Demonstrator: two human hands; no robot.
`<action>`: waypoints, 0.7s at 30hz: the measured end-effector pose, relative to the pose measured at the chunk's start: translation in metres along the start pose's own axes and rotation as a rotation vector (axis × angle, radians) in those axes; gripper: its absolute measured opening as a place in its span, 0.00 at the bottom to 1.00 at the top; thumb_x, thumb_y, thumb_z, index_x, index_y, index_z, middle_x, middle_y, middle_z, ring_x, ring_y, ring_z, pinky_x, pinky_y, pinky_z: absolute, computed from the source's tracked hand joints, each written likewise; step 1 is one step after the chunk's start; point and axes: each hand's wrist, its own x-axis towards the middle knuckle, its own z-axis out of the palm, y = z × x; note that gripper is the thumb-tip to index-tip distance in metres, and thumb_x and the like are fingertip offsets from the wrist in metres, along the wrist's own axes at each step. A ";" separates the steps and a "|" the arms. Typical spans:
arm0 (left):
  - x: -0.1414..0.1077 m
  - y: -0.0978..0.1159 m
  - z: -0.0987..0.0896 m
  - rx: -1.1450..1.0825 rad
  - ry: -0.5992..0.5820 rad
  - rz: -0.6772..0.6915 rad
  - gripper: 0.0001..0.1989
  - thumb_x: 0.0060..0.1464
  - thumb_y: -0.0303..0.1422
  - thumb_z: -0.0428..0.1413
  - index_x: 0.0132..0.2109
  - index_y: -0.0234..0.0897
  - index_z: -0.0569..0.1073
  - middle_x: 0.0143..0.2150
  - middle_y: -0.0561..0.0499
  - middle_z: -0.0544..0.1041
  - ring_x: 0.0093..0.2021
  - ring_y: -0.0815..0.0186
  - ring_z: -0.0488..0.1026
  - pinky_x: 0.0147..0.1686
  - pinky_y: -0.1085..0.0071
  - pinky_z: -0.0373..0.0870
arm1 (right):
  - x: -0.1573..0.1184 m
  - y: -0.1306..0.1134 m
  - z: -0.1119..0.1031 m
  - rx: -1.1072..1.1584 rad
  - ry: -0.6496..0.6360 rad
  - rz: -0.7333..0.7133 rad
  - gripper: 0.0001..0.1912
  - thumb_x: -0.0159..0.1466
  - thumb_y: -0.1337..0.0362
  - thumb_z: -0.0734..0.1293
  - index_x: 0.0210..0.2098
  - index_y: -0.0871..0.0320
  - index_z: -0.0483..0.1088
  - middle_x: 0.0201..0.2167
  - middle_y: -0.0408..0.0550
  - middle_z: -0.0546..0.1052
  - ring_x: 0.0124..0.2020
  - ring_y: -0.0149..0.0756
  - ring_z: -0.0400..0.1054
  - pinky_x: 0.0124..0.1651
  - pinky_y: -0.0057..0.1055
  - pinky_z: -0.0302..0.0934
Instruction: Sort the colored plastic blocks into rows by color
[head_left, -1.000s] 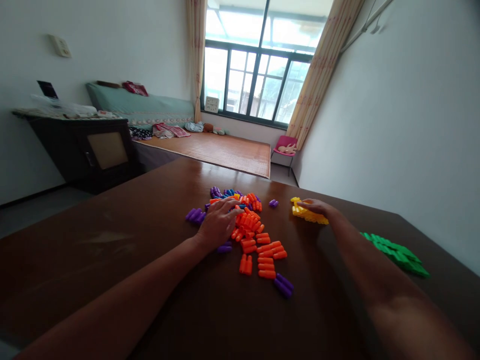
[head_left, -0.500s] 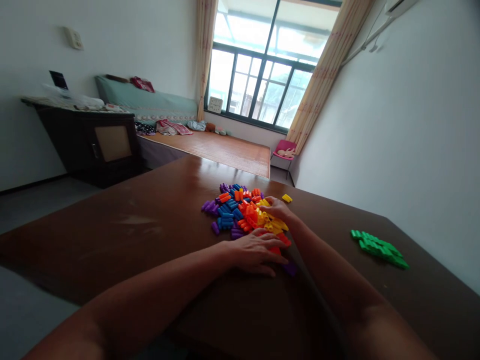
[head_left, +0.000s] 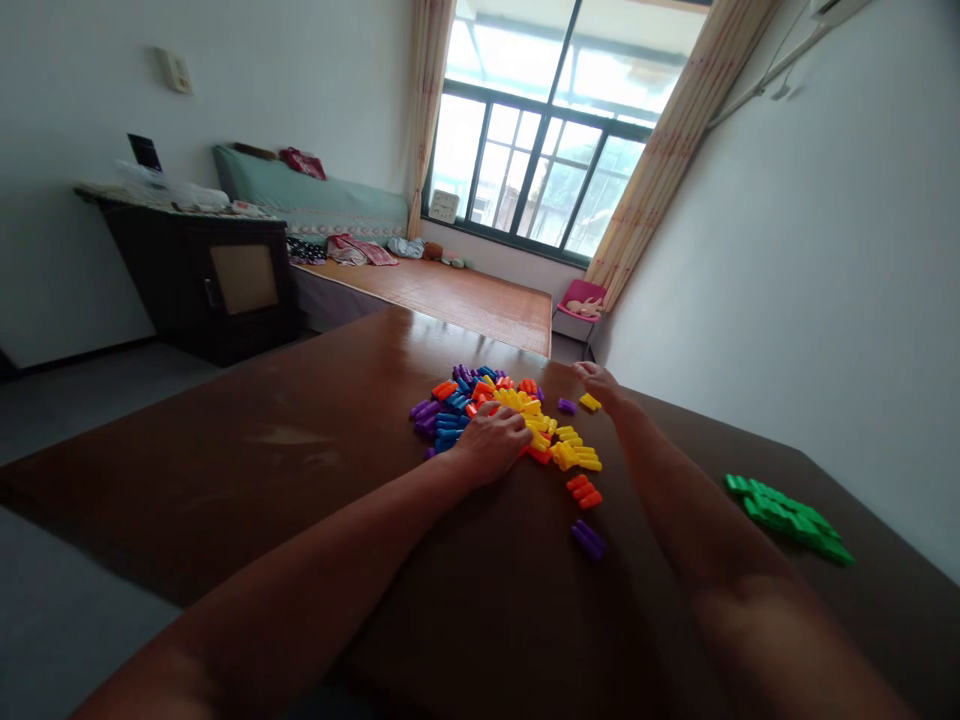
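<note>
On the brown table lies a mixed pile of plastic pieces: yellow pieces (head_left: 568, 452), blue pieces (head_left: 450, 428), purple pieces (head_left: 426, 415) and orange pieces (head_left: 527, 386). My left hand (head_left: 493, 440) rests on the near side of the pile, fingers bent over yellow and orange pieces; what they grip, if anything, is hidden. Beyond the pile at the right, my right hand (head_left: 598, 380) hovers near a single yellow piece (head_left: 590, 401) and a small purple piece (head_left: 567, 406). Its fingertips are too small to read. An orange piece (head_left: 584, 491) and a purple piece (head_left: 589, 540) lie nearer to me.
Green pieces (head_left: 787, 515) lie grouped on the right of the table (head_left: 300, 500). Farther off stand a dark cabinet (head_left: 180, 270), a low bed (head_left: 465, 295) and a pink chair (head_left: 581, 297) below the window.
My right hand has moved from the yellow pieces outward to the right. My left hand has shifted up and left onto the pile, uncovering the near orange and purple pieces. A purple piece now shows beside the lone yellow one.
</note>
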 end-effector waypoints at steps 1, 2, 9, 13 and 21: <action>0.000 -0.001 0.000 0.004 0.009 -0.015 0.07 0.60 0.30 0.51 0.40 0.38 0.74 0.40 0.48 0.75 0.45 0.59 0.69 0.50 0.59 0.58 | 0.004 0.014 -0.003 -0.095 0.035 0.052 0.27 0.63 0.47 0.61 0.54 0.58 0.68 0.57 0.57 0.70 0.59 0.50 0.61 0.59 0.45 0.56; 0.000 -0.001 0.001 0.004 0.014 -0.020 0.07 0.60 0.30 0.50 0.40 0.38 0.74 0.41 0.47 0.75 0.45 0.59 0.69 0.51 0.58 0.58 | 0.006 0.027 -0.004 -0.160 0.046 0.099 0.28 0.62 0.48 0.62 0.55 0.60 0.68 0.58 0.59 0.68 0.60 0.52 0.60 0.61 0.47 0.52; -0.002 0.007 0.007 -0.073 0.050 0.062 0.09 0.61 0.30 0.50 0.45 0.41 0.74 0.47 0.49 0.75 0.52 0.60 0.67 0.57 0.58 0.54 | -0.013 0.044 0.020 -0.177 -0.050 0.083 0.26 0.64 0.48 0.60 0.55 0.55 0.69 0.59 0.54 0.69 0.62 0.48 0.58 0.65 0.45 0.47; -0.002 0.010 0.006 -0.118 0.062 0.074 0.10 0.62 0.31 0.49 0.46 0.43 0.74 0.47 0.51 0.76 0.53 0.62 0.67 0.58 0.59 0.53 | -0.041 0.022 0.018 0.093 -0.230 -0.064 0.31 0.66 0.42 0.52 0.60 0.51 0.64 0.59 0.52 0.69 0.55 0.43 0.66 0.54 0.42 0.63; 0.000 0.001 0.011 -0.192 0.055 0.067 0.11 0.62 0.30 0.49 0.45 0.43 0.75 0.48 0.52 0.76 0.52 0.62 0.68 0.57 0.59 0.57 | -0.092 0.118 -0.118 -0.293 0.217 -0.070 0.29 0.68 0.48 0.49 0.56 0.53 0.69 0.59 0.50 0.68 0.62 0.41 0.59 0.65 0.38 0.51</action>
